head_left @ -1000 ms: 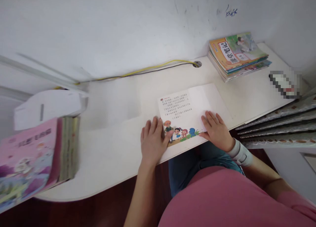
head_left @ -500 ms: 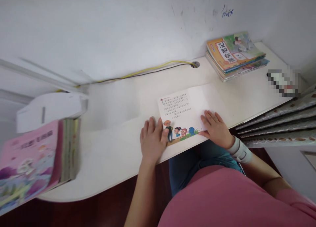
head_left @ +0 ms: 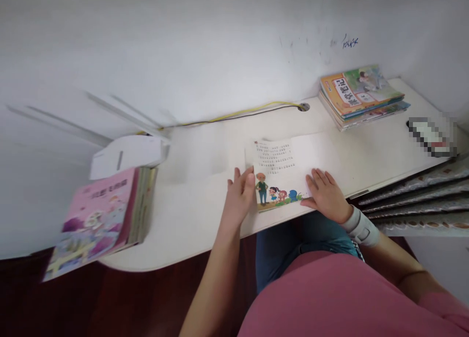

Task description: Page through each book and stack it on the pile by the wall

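Head view: open white picture book with cartoon figures point(head_left: 284, 180) right of frame centre, near front edge of long white desk point(head_left: 176, 229). Left hand point(head_left: 240, 194) at book's left edge, fingers half-curled; cannot tell whether pinching paper. Right hand point(head_left: 329, 196) flat, fingers spread, grasping nothing, on page's lower right. Risks, judged: uneven left pull could crease paper; lifted right palm could let book swivel. Pink-covered book stack point(head_left: 98, 215), lower left, seems overhanging; bump could topple it.
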Demonstrator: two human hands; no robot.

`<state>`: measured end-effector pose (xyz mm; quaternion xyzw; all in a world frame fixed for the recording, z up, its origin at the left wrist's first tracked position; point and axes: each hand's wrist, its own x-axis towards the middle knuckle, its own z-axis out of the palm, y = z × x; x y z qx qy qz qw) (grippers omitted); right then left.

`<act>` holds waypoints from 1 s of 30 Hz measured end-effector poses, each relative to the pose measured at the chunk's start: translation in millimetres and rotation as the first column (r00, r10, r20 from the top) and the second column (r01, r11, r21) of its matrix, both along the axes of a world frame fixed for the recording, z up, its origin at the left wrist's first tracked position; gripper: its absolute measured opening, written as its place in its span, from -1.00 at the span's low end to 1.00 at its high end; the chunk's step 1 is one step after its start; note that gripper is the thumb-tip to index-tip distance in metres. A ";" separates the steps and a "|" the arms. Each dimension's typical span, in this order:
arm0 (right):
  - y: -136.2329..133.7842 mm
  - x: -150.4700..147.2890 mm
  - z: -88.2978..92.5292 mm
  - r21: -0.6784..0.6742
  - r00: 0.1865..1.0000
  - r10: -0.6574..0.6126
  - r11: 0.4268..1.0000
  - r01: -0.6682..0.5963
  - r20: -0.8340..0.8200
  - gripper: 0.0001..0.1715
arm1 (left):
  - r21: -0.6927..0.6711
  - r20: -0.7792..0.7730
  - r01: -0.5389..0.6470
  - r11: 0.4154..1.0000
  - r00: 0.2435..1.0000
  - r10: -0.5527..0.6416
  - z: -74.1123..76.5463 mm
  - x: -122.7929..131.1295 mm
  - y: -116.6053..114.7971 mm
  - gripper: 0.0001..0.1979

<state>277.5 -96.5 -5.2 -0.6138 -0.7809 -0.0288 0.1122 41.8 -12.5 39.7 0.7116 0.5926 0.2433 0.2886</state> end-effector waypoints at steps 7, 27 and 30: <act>1.3 32.0 14.8 0.120 0.780 0.045 0.992 0.039 -0.624 -0.26 | 0.166 0.198 0.459 0.873 0.852 -0.485 32.3 65.9 -15.3 -0.21; -1.5 85.9 4.8 0.217 0.827 -0.125 0.933 0.285 -0.548 -0.53 | 0.048 0.301 0.021 0.999 0.953 -0.034 -15.5 61.1 -15.9 -0.38; -11.3 78.6 39.4 0.426 0.816 -0.110 0.809 0.406 -0.568 -0.48 | 0.075 0.305 0.061 0.995 0.949 -0.081 -19.3 72.7 -16.0 -0.42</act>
